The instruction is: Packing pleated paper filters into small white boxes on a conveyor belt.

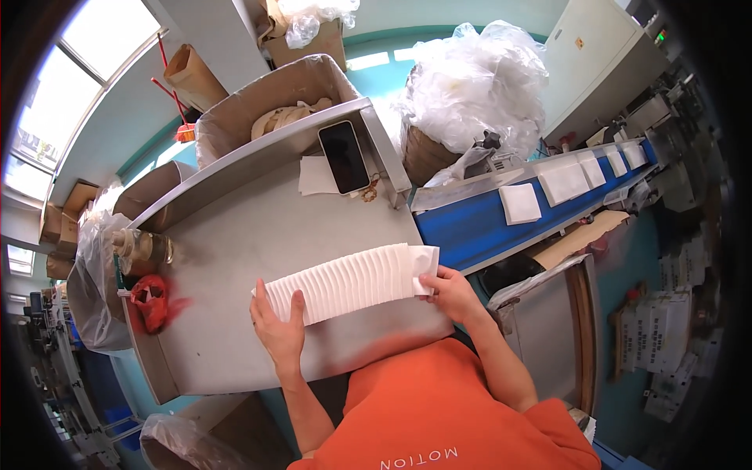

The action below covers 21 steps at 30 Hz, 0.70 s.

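Note:
A long row of white folded paper napkins (341, 286), standing on edge in pleat-like ridges, lies across the grey tabletop in front of me. At its left end my left hand (278, 329) holds the row, with the thumb along the near side and the fingers around the end. My right hand (456, 296) pinches a flatter white napkin (425, 262) at the right end of the row, thumb on top. That napkin touches the end of the row. The fingers beneath it are partly hidden.
A phone (343, 157) rests on white paper at the table's raised back edge. On the right, a blue conveyor belt (478, 231) carries several white napkins. A red plastic bag (150, 301) and a clear bottle (145, 247) sit at the left edge. A lined carton (227, 129) stands behind.

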Each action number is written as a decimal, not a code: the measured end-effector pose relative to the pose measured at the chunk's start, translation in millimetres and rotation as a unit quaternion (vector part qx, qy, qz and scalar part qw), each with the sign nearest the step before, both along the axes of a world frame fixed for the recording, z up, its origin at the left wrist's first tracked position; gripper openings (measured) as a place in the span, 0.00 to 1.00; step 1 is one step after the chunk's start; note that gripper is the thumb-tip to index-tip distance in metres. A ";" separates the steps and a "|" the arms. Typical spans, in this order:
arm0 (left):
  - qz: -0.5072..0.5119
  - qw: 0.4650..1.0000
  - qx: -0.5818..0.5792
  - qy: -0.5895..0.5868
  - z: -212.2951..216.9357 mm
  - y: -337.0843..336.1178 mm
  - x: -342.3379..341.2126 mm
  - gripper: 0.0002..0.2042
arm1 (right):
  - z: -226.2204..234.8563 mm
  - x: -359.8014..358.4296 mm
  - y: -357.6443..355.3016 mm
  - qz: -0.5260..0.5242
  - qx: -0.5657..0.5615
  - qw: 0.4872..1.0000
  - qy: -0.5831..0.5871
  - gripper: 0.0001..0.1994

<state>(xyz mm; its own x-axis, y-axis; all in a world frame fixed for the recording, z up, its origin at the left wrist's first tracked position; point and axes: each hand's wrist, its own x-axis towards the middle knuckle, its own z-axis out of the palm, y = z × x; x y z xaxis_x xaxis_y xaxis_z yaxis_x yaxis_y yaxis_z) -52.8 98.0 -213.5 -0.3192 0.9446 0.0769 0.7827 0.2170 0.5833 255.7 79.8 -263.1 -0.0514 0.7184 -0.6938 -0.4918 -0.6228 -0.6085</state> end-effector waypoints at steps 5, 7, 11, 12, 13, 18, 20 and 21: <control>-0.055 0.998 -0.007 -0.017 6.9 -0.4 10.2 0.38 | 10.2 1.7 16.0 -0.098 0.033 0.991 -0.090 0.21; -0.054 0.998 -0.007 -0.009 5.6 -1.0 13.4 0.38 | 25.1 -20.4 16.1 0.065 0.173 0.946 -0.267 0.22; -0.036 0.999 0.008 0.013 2.1 0.0 13.9 0.38 | 7.3 -33.3 15.2 -0.012 0.096 0.992 -0.079 0.20; -0.035 0.999 0.009 0.013 0.8 1.4 11.9 0.38 | -3.4 -23.8 13.5 -0.043 0.039 0.998 0.038 0.17; -0.024 1.000 0.005 0.009 -0.6 1.4 7.6 0.38 | -4.2 -16.3 10.8 -0.037 0.039 0.998 0.039 0.17; -0.023 1.000 0.004 -0.005 1.0 0.0 7.7 0.38 | -4.6 9.2 -1.2 -0.037 -0.012 0.999 0.025 0.17; -0.040 0.999 0.010 0.001 0.7 -0.3 11.7 0.37 | 2.1 14.9 7.3 -0.070 0.005 0.997 0.009 0.16; -0.040 0.999 0.009 0.002 1.0 -0.6 13.5 0.37 | 8.1 17.1 10.7 -0.036 0.049 0.996 -0.072 0.14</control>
<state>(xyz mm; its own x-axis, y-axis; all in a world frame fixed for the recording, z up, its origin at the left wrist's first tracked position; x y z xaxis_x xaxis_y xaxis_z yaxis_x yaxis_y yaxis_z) -39.4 97.4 -212.5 -0.2426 0.9654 0.0959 0.7989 0.1427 0.5842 272.9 90.4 -255.0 0.0970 0.7817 -0.6161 -0.4356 -0.5232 -0.7325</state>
